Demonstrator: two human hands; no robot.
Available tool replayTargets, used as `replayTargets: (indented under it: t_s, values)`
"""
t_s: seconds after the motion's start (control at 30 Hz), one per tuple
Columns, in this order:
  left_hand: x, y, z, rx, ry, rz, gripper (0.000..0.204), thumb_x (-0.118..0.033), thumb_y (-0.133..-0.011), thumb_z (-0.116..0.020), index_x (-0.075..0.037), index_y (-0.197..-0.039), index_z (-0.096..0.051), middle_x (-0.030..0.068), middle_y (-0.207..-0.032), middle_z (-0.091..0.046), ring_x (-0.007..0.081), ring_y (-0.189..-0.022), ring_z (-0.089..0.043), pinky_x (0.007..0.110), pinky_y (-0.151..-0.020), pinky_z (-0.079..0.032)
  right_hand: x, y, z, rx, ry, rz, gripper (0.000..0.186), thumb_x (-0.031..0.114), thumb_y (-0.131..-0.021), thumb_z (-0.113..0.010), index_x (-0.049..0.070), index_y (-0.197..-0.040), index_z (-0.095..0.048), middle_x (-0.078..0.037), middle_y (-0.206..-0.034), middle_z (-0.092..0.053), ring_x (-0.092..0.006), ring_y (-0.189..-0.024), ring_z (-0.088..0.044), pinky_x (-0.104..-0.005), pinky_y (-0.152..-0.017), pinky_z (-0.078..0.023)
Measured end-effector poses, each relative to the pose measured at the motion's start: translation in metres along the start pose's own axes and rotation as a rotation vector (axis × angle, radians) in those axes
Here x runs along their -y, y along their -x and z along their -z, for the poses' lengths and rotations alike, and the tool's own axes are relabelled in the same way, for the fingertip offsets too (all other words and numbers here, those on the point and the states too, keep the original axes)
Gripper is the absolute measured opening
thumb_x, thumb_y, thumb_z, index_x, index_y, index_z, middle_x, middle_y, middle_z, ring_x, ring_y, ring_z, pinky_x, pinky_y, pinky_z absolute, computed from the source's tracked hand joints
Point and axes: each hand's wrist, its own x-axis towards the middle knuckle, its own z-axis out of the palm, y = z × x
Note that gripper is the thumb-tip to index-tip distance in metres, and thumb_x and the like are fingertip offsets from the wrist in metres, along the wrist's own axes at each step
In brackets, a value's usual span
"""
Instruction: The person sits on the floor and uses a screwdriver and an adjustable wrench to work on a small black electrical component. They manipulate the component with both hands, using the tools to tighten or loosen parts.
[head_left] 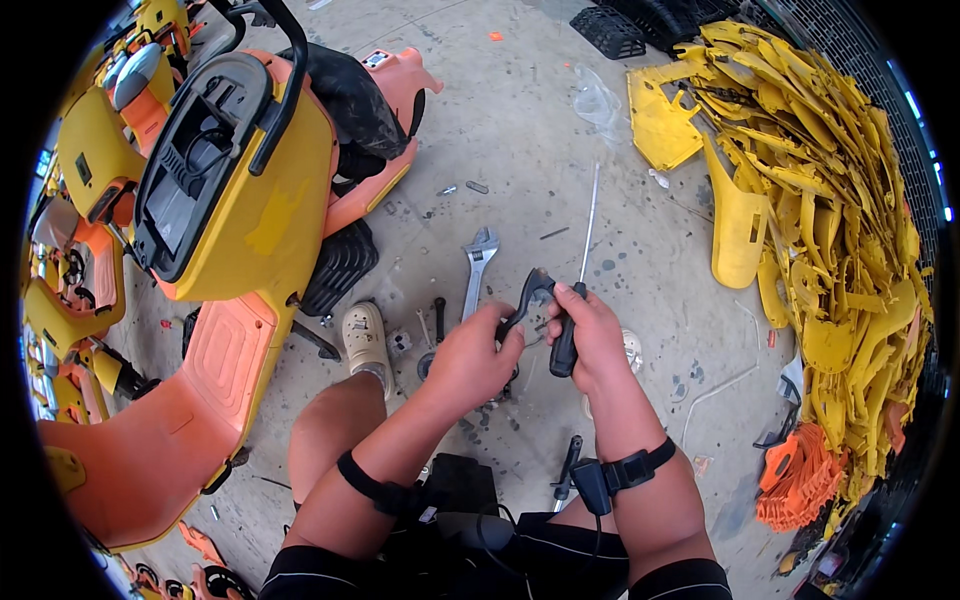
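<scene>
Closed around a black curved part [523,297], whose exact kind I cannot make out, is my left hand [470,358]. My right hand [596,340] grips a screwdriver [564,350] by its black handle. Its long thin metal shaft points away from me, up past the curved part. Both hands are close together over the floor, between my feet. Just beyond my left hand, an adjustable wrench [477,272] lies on the concrete. A smaller wrench [422,324] and a dark tool [439,318] lie left of it, partly behind my hand.
At left stands a yellow and orange scooter [280,190], with more scooter bodies [95,160] behind it. A tall heap of yellow plastic panels [845,200] fills the right side, with stacked orange pieces [800,480] at its near end. Black crates [607,32] lie at the far edge.
</scene>
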Motion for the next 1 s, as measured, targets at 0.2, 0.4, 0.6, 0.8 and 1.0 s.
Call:
replayTargets:
  t_s: [0.2, 0.4, 0.6, 0.8, 1.0]
  values:
    - [-0.003, 0.002, 0.004, 0.082, -0.006, 0.051, 0.042, -0.032, -0.102, -0.064, 0.001, -0.129, -0.063, 0.0221, -0.102, -0.074, 0.0346, -0.092, -0.074, 0.042, -0.082, -0.056, 0.001, -0.002, 0.004, -0.080, -0.121, 0.039, 0.022, 0.025, -0.102, -0.069, 0.006, -0.101, -0.059, -0.004, -0.086, -0.064, -0.0133, -0.067, -0.059, -0.0316, -0.061, -0.052]
    - [0.000, 0.003, 0.004, 0.113, -0.012, 0.037, 0.042, -0.033, -0.104, -0.062, 0.001, -0.128, -0.063, 0.0231, -0.098, -0.073, 0.0360, -0.090, -0.073, 0.043, -0.080, -0.056, 0.001, -0.002, 0.002, -0.051, -0.102, 0.056, 0.024, 0.027, -0.102, -0.070, 0.006, -0.101, -0.059, -0.003, -0.085, -0.063, -0.0133, -0.067, -0.059, -0.0316, -0.061, -0.051]
    - [0.006, 0.003, 0.004, 0.221, -0.085, 0.015, 0.036, -0.034, -0.106, -0.058, -0.002, -0.120, -0.062, 0.0250, -0.091, -0.069, 0.0431, -0.089, -0.069, 0.049, -0.077, -0.053, 0.001, -0.001, -0.003, -0.020, -0.092, 0.052, 0.023, 0.026, -0.102, -0.071, 0.006, -0.101, -0.060, -0.002, -0.082, -0.060, -0.0133, -0.066, -0.058, -0.0311, -0.060, -0.050]
    - [0.009, 0.002, 0.001, 0.257, -0.127, 0.012, 0.030, -0.031, -0.107, -0.055, -0.002, -0.112, -0.057, 0.0264, -0.089, -0.067, 0.0480, -0.090, -0.066, 0.054, -0.077, -0.051, 0.001, 0.000, -0.005, 0.014, -0.056, 0.041, 0.024, 0.025, -0.102, -0.070, 0.006, -0.107, -0.056, -0.002, -0.083, -0.059, -0.0133, -0.067, -0.057, -0.0315, -0.062, -0.050]
    - [0.009, 0.002, 0.002, 0.245, -0.181, -0.002, 0.029, -0.030, -0.107, -0.055, -0.002, -0.113, -0.056, 0.0273, -0.092, -0.068, 0.0495, -0.092, -0.066, 0.056, -0.079, -0.051, 0.001, -0.001, -0.007, 0.017, -0.063, 0.027, 0.023, 0.025, -0.103, -0.069, 0.006, -0.107, -0.056, -0.002, -0.083, -0.059, -0.0133, -0.067, -0.058, -0.0314, -0.063, -0.050]
